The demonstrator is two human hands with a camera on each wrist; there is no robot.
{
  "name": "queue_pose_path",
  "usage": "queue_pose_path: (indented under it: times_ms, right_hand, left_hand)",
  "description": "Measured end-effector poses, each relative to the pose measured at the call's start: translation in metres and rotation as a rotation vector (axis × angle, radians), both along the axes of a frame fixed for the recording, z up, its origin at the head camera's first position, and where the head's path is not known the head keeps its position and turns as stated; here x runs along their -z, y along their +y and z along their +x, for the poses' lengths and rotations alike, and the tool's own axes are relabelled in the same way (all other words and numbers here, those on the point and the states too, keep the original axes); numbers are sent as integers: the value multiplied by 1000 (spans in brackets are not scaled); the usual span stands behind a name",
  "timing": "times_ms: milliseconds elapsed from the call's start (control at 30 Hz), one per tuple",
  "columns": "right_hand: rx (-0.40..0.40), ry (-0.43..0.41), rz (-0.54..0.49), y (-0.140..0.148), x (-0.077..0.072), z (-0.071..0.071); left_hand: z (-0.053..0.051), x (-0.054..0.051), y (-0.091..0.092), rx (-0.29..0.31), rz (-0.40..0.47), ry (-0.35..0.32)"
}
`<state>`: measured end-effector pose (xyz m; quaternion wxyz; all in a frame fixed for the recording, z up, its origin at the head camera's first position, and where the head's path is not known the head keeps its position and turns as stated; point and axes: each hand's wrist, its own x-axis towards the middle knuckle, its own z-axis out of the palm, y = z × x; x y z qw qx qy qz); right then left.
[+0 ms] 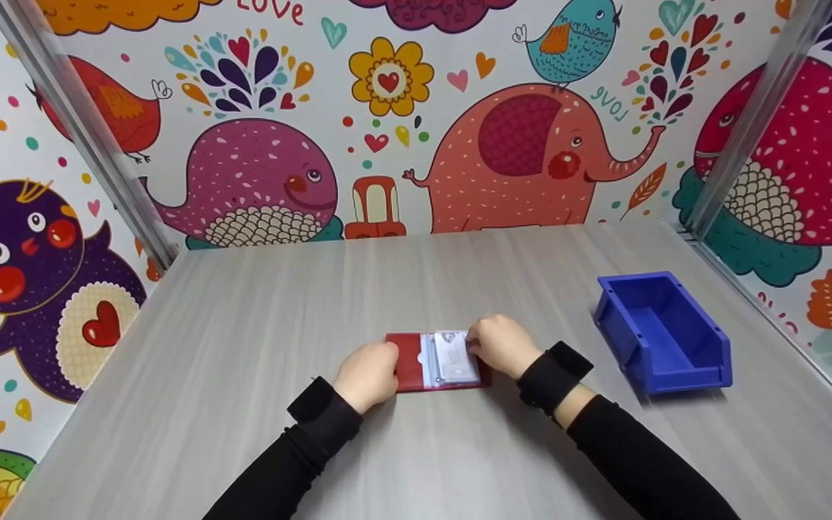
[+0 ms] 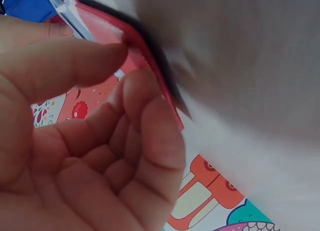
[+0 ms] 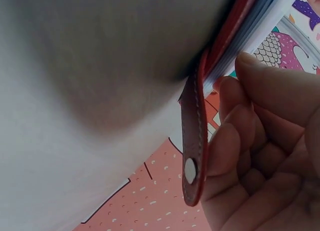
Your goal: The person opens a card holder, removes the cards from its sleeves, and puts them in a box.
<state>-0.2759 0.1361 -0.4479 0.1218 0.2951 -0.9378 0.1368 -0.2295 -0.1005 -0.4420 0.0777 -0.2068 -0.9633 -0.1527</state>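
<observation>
A red card holder lies spread on the table, its clear card sleeves showing in the right half. My left hand pinches the left cover's edge between thumb and fingers; the left wrist view shows the red cover rising off the tabletop there. On the other side my right hand has thumb and forefinger at the outer edge of the stacked sleeves. Under those fingers hangs a closing strap with a metal snap, seen in the right wrist view. What the cards show is too small to read.
A blue plastic bin with nothing in it stands to the right of my right hand. The pale wood-grain table is bounded by cartoon-printed walls at the back and both sides, with metal posts at the corners.
</observation>
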Motion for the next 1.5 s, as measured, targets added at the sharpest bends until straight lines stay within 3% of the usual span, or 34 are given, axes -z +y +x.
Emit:
queue_pose_path:
  times_ms: [433, 767, 1100, 1333, 1500]
  right_hand:
    - [19, -18, 1, -1, -1, 0]
    - [9, -13, -10, -2, -2, 0]
    - [-4, 29, -5, -2, 0, 0]
    - [9, 12, -11, -2, 0, 1]
    - [10, 3, -21, -1, 0, 0]
  left_hand:
    - [-5, -14, 11, -25, -8, -18]
    - [-12, -17, 31, -1, -2, 74]
    - [-17, -14, 50, -41, 12, 25]
    - [-22, -7, 55, 9, -10, 28]
    - [-23, -3, 57, 10, 6, 7]
